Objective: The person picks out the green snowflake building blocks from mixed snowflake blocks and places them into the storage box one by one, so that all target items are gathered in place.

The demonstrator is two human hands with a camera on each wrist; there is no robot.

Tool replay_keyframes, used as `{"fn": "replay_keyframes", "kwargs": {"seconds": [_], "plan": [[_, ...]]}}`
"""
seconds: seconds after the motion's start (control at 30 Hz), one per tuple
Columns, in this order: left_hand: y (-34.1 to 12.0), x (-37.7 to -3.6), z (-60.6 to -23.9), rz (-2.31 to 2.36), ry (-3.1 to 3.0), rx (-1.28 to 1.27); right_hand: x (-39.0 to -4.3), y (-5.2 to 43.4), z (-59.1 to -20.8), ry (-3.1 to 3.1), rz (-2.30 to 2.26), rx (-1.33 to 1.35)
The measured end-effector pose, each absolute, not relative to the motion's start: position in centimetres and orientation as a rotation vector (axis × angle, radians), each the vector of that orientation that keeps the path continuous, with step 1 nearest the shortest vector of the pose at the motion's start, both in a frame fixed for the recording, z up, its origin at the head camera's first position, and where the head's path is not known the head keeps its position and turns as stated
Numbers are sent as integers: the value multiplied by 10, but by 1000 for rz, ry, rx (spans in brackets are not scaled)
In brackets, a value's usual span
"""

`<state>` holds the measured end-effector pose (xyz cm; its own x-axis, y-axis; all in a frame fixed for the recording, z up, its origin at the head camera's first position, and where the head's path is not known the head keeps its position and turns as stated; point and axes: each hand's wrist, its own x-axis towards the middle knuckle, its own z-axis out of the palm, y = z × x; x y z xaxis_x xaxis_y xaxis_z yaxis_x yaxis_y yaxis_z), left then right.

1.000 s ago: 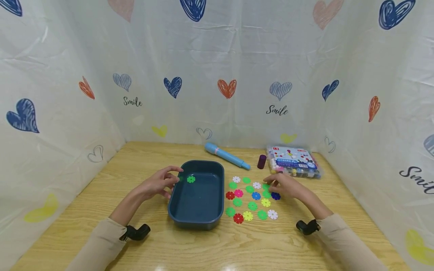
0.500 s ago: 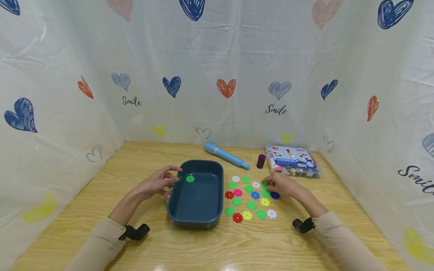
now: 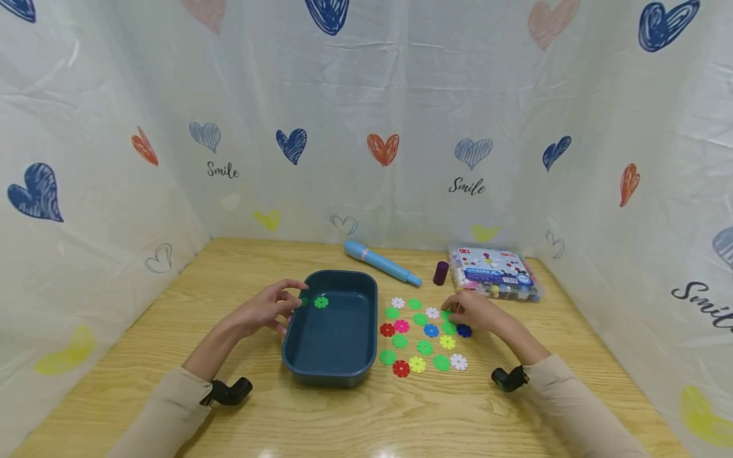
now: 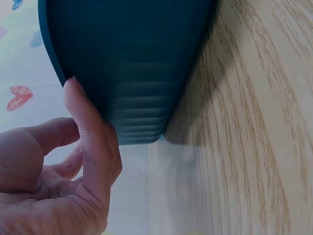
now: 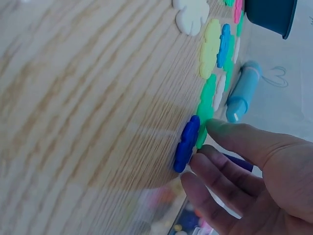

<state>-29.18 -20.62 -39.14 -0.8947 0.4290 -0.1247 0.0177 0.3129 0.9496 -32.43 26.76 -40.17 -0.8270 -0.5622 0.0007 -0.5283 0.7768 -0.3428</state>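
A dark blue-green plastic bin [image 3: 329, 343] stands on the table with one green snowflake disc [image 3: 322, 303] inside. My left hand [image 3: 268, 310] touches the bin's left side, its fingertips at the rim and against the outer wall. To the right of the bin, several notched plastic snowflake discs lie spread out in green, white, red, pink, yellow and blue. At their far right edge my right hand [image 3: 474, 310] has thumb and fingers at a green snowflake disc [image 5: 207, 100], pinching its edge. A dark blue snowflake disc [image 5: 187, 144] lies beside those fingertips.
Behind the discs lie a light blue tube-shaped object [image 3: 383, 263] and a small dark purple cylinder [image 3: 441, 273]. A clear box with a printed label [image 3: 495, 272] sits at the back right. Heart-printed white sheeting [image 3: 378, 95] encloses the wooden table [image 3: 321, 420] at the back and sides.
My right hand has shifted very slightly left, its fingertips still among the discs at the right edge. The left hand, the bin and the discs stay where they were.
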Motion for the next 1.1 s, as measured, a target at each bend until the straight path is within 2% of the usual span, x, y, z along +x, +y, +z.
{"fn": "replay_keyframes", "kwargs": {"seconds": [0.8, 1.1], "plan": [[-204, -290, -390, 1593, 2232, 393, -329, 275, -400, 2756, -569, -941], [-205, -291, -389, 1592, 2235, 388, -332, 274, -399, 2727, -630, -827]]}}
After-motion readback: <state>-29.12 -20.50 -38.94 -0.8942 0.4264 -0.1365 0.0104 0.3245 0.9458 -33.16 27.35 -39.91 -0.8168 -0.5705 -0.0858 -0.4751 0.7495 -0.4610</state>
